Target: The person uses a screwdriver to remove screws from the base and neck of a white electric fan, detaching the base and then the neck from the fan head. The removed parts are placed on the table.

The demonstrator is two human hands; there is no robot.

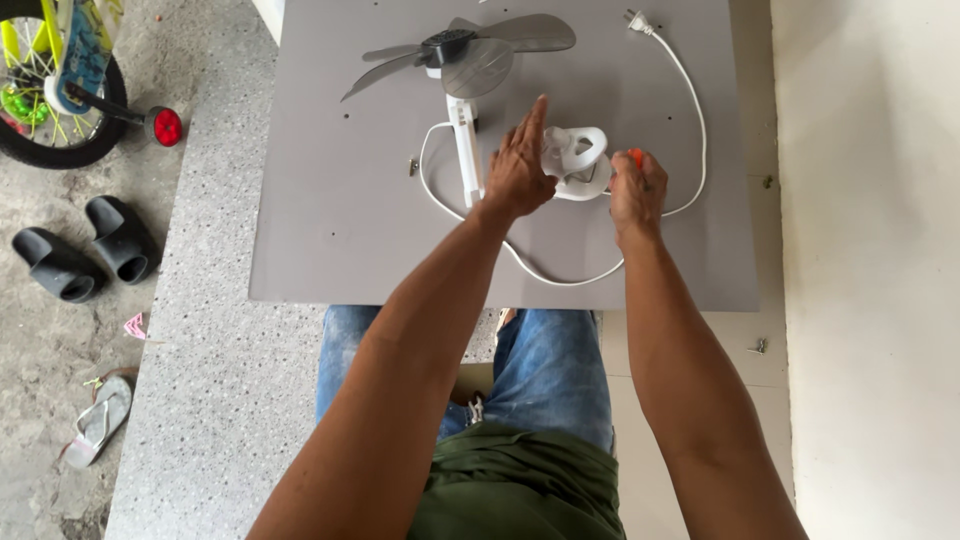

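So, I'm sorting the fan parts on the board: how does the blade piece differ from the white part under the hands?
The fan blade is grey with long flat vanes; the white housing part is compact and rounded. The fan blade lies untouched at the far edge of the grey board; the white housing part sits between the left hand and right hand. Both rest on the board.

Grey worktop (330,230) on the floor. Left hand (520,170) rests on white fan base (580,160), fingers stretched far. Right hand (637,190) closed around orange-handled tool (636,156), just right of the base. White stem (465,150) runs far to grey fan blades (470,55). White cord (690,120) loops right to plug (635,20). Small screw (412,166) left of stem. Black sandals (85,248) far left.
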